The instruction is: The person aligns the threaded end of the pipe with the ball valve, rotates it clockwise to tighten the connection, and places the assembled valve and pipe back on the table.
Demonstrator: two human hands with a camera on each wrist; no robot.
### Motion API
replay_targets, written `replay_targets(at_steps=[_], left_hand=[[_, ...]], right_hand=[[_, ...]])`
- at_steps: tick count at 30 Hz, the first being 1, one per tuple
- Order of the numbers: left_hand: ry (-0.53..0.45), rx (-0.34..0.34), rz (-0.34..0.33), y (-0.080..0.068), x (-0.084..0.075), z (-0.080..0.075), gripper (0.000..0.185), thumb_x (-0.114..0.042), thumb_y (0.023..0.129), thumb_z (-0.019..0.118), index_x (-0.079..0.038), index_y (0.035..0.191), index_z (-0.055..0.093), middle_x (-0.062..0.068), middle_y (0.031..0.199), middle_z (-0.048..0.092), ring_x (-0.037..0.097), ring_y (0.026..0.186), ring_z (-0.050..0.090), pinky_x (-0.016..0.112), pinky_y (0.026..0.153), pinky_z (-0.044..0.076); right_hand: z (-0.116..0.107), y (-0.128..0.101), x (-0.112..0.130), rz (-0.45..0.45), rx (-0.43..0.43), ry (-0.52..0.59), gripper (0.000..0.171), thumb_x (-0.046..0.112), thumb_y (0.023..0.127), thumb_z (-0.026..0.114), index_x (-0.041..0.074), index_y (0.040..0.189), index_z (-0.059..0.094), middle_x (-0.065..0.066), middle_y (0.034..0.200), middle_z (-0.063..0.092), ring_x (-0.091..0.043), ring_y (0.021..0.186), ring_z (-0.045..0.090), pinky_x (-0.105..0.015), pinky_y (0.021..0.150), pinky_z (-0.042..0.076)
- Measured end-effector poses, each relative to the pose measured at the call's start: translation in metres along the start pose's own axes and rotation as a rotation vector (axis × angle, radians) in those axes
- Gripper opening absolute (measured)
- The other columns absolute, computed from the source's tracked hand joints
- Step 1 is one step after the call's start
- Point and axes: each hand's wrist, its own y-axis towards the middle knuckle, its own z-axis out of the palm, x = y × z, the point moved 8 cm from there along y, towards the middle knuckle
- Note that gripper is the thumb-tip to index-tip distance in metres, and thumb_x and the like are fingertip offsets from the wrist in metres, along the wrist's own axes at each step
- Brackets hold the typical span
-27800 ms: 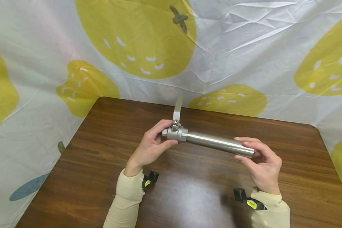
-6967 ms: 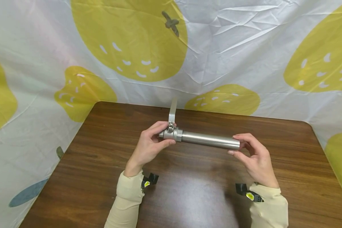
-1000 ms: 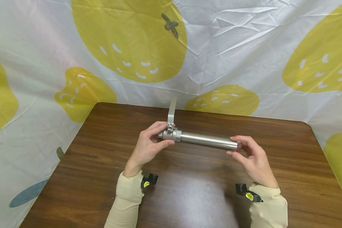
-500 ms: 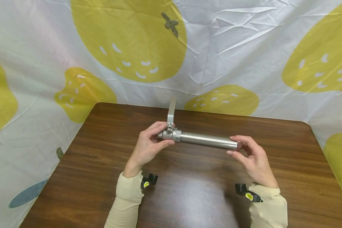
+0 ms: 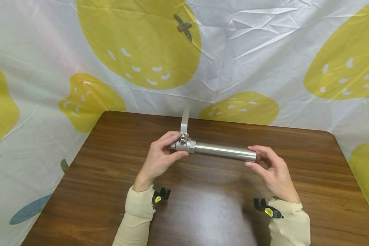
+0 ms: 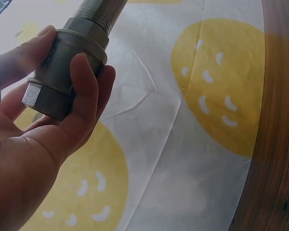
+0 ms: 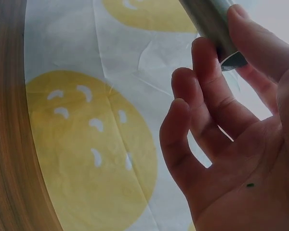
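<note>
My left hand (image 5: 160,157) grips a steel ball valve (image 5: 182,145), its thumb and fingers round the body. The valve's lever handle (image 5: 185,119) points away toward the backdrop. A smooth metal pipe (image 5: 224,151) runs right from the valve's hexagonal end, and in the left wrist view threads (image 6: 94,18) show where they join. With thumb and fingertips, my right hand (image 5: 273,172) pinches the pipe's far end. In the right wrist view that end's rim (image 7: 233,61) lies among the fingers, with the other fingers loosely bent. Valve and pipe are held up over the table, tilted slightly down rightward.
A brown wood-grain table (image 5: 209,218) spreads under both hands. Behind and beside it hangs a white cloth backdrop (image 5: 252,48) with yellow fruit prints. Black wrist cameras (image 5: 259,204) are strapped over both beige sleeves (image 5: 290,223).
Since the oldest frame, the valve, pipe and right hand have shifted left, and the right fingers sit nearer the pipe's end. Over the last second the hands hardly move.
</note>
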Motion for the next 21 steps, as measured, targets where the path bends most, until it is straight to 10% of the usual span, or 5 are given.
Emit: replay_targets(at_steps=[21], left_hand=[[0.003, 0.000, 0.007, 0.0003, -0.0018, 0.0026, 0.051, 0.012, 0.074, 0.075, 0.011, 0.123, 0.059, 0.024, 0.122, 0.057, 0.013, 0.101, 0.059, 0.021, 0.083, 0.055]], right_hand=[[-0.0003, 0.0002, -0.0051, 0.096, 0.010, -0.007, 0.024, -0.002, 0.089, 0.065, 0.001, 0.113, 0.063, 0.005, 0.084, 0.063, 0.002, 0.077, 0.059, -0.010, 0.065, 0.048]])
